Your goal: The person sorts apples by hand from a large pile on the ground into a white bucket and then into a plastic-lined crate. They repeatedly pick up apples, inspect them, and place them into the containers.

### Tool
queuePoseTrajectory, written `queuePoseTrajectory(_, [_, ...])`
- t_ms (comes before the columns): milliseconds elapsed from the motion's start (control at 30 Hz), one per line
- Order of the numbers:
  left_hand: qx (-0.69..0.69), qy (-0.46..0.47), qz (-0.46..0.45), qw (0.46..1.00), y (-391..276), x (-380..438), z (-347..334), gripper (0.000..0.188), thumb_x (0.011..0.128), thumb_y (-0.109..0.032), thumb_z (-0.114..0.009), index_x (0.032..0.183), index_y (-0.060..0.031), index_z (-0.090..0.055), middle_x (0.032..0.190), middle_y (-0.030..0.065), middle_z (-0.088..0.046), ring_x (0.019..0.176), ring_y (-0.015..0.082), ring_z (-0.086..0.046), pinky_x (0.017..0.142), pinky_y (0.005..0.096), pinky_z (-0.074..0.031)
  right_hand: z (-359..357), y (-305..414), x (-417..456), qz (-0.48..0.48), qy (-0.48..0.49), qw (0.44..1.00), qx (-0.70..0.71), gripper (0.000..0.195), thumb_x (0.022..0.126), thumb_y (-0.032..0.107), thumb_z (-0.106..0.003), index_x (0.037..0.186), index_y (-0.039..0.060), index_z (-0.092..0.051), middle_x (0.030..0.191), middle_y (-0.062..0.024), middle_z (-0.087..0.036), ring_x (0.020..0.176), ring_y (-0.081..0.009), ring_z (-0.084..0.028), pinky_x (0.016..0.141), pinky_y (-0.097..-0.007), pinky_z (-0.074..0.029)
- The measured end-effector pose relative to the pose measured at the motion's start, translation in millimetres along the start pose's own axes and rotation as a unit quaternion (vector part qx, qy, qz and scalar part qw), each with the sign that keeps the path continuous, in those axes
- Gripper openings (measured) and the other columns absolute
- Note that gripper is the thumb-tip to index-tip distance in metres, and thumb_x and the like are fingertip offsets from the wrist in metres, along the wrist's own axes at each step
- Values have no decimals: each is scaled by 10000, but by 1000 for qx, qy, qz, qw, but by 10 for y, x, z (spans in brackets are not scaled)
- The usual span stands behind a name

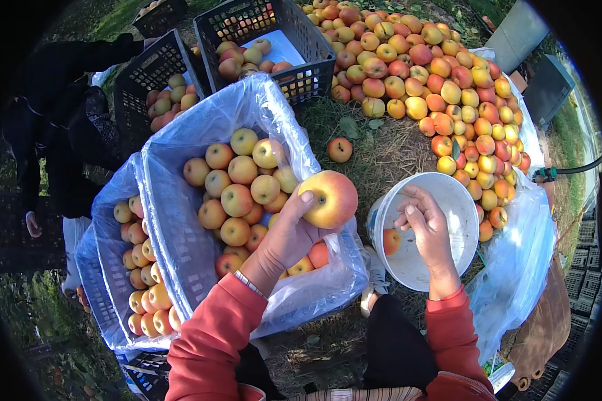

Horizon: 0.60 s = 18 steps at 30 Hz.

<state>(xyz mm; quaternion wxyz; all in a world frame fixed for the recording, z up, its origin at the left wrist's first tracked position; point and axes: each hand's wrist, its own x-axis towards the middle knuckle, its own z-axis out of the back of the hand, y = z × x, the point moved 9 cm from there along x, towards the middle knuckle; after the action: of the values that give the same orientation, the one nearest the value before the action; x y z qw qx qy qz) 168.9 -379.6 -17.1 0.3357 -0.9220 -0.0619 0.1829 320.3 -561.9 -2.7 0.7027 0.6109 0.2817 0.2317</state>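
Note:
My left hand (293,228) grips a large yellow-red apple (329,199), its dimpled end facing up at me. It hovers over the right side of a crate lined with clear plastic film (180,250), where many yellow-red apples (237,200) lie. My right hand (424,223) is above a white plastic bucket (446,260), fingers loosely curled and apart, with nothing in them that I can see. One orange-red apple (391,241) sits inside the bucket at its left wall.
A big heap of apples (431,75) spreads beyond the bucket. Black plastic crates (306,80) with apples stand at the back. A second lined crate (98,280) adjoins at left. Another person (75,110) is at far left. One apple (339,150) lies on grass; plastic film (516,255) lies right.

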Motion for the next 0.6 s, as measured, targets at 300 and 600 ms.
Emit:
queuePoseTrajectory(300, [110,-132,-29,985,-739,-676,1141,611,980,-407,-627,1429,-34,-446,1335,130,-586,1226,223,-598,1043,406,-503,-36,-360,-52,-6,43,997,-63,431,1019,250,-588,1376,11,-547,995,-16,-640,808,-71,-597,724,-228,-480])
queuePoseTrajectory(600, [568,-86,216,789,-150,-883,1755,692,822,-368,-769,1362,-8,-526,1263,164,-624,1169,258,-613,1035,364,-468,-140,-480,-53,-40,77,993,-77,364,1014,182,-571,1332,5,-568,986,-23,-634,831,-75,-593,766,-235,-465])
